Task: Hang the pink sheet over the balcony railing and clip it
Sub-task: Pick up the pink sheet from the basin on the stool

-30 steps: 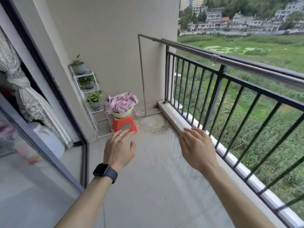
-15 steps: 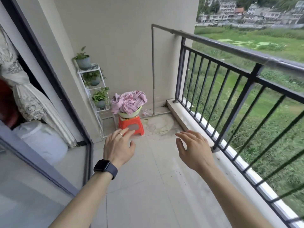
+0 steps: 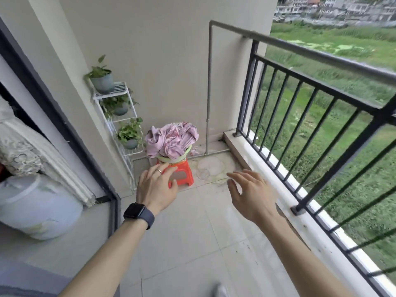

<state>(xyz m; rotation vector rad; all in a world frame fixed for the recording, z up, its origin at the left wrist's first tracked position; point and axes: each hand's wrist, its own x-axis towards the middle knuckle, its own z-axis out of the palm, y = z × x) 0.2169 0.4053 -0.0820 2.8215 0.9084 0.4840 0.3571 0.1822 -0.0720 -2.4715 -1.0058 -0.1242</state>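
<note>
The pink sheet [image 3: 171, 140] lies bunched in a pale green basin [image 3: 186, 154] on a small red stool [image 3: 184, 177] at the far end of the balcony. The black balcony railing [image 3: 317, 58] runs along the right side. My left hand [image 3: 155, 187], with a ring and a dark watch on the wrist, is stretched forward, fingers relaxed, in front of the stool and holding nothing. My right hand [image 3: 250, 195] reaches forward too, fingers spread, empty, above the tiled floor. No clips are in sight.
A white wire rack [image 3: 120, 116] with three potted plants stands left of the stool against the wall. A grey pipe [image 3: 209, 93] runs up the wall corner. The sliding door frame [image 3: 70, 138], a curtain and a pale round container [image 3: 36, 207] are on the left.
The view has moved closer to the stool and basin. Both hands stay stretched forward and empty, now nearer the stool.
</note>
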